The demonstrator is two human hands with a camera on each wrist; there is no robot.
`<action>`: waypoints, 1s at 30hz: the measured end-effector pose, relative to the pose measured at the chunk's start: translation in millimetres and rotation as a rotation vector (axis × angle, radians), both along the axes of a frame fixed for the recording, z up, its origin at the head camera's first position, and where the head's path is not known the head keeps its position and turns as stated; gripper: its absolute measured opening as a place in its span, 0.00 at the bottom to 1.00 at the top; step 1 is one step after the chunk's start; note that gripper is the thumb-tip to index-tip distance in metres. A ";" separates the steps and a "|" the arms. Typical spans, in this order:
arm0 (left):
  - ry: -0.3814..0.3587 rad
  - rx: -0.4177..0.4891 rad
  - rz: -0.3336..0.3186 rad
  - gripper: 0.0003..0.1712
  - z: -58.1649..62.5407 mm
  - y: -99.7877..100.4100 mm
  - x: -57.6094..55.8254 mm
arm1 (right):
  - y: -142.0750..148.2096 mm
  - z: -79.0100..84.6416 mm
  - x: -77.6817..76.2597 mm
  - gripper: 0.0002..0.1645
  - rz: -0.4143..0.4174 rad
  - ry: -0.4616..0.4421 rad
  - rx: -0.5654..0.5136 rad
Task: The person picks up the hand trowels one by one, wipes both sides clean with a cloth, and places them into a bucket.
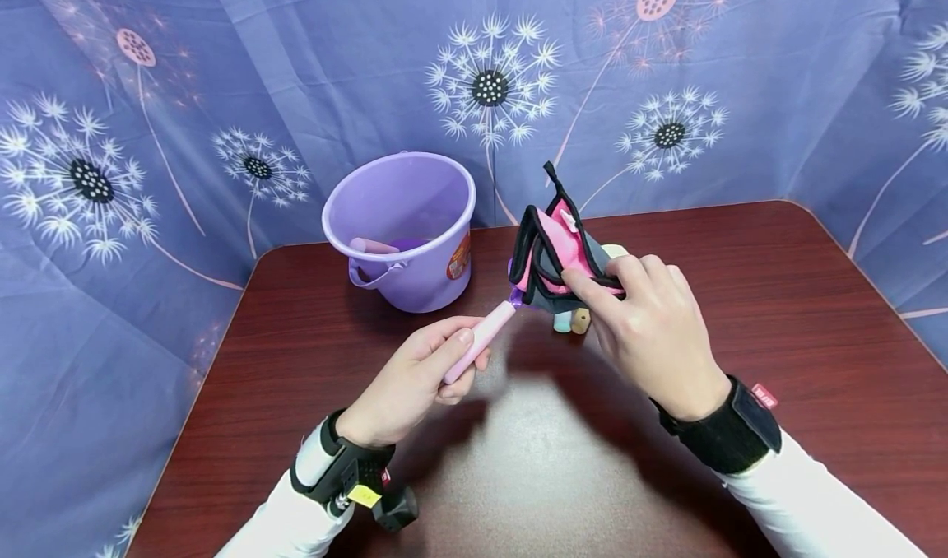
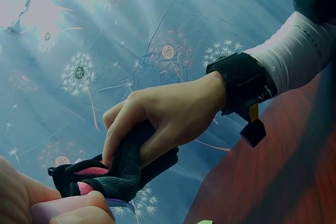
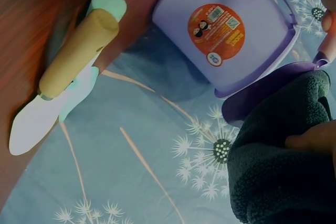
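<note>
My left hand point(image 1: 425, 369) grips the pale pink handle of a toy shovel point(image 1: 481, 342). Its purple blade point(image 3: 257, 90) shows in the right wrist view, largely covered by a folded cloth. That cloth point(image 1: 566, 249), grey and pink with black edging and a hanging loop, is pinched between the thumb and fingers of my right hand point(image 1: 652, 327). It lies against the blade, above the table. Below it on the table, partly hidden in the head view, are a tool with a wooden handle point(image 3: 79, 53) and a mint-coloured tool point(image 3: 109, 4).
A purple bucket point(image 1: 437, 290) with an orange sticker stands at the back left of the dark red wooden table point(image 1: 778, 311). Inside the bucket lies a pink handle point(image 1: 374, 246). A blue curtain with dandelions point(image 1: 355, 48) hangs behind the table and at its sides.
</note>
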State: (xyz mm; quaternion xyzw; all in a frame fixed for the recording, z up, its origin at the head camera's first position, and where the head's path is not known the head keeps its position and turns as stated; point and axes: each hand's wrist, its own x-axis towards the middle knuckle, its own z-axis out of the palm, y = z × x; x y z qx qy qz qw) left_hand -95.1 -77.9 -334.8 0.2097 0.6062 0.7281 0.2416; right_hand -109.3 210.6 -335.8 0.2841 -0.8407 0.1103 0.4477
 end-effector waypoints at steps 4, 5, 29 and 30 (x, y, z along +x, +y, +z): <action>-0.001 0.002 0.001 0.18 0.5 0.1 0.5 | -2.0 0.9 2.3 0.23 0.024 -0.015 -0.004; 0.002 0.004 0.000 0.18 0.6 0.2 0.5 | -2.2 1.3 2.8 0.23 0.034 -0.023 -0.009; 0.041 -0.003 -0.008 0.18 -1.2 0.3 -0.9 | -1.4 3.6 5.1 0.25 0.186 -0.126 -0.097; 0.042 -0.004 -0.008 0.18 -1.4 0.3 -0.9 | -0.7 2.8 3.9 0.25 0.180 -0.126 -0.091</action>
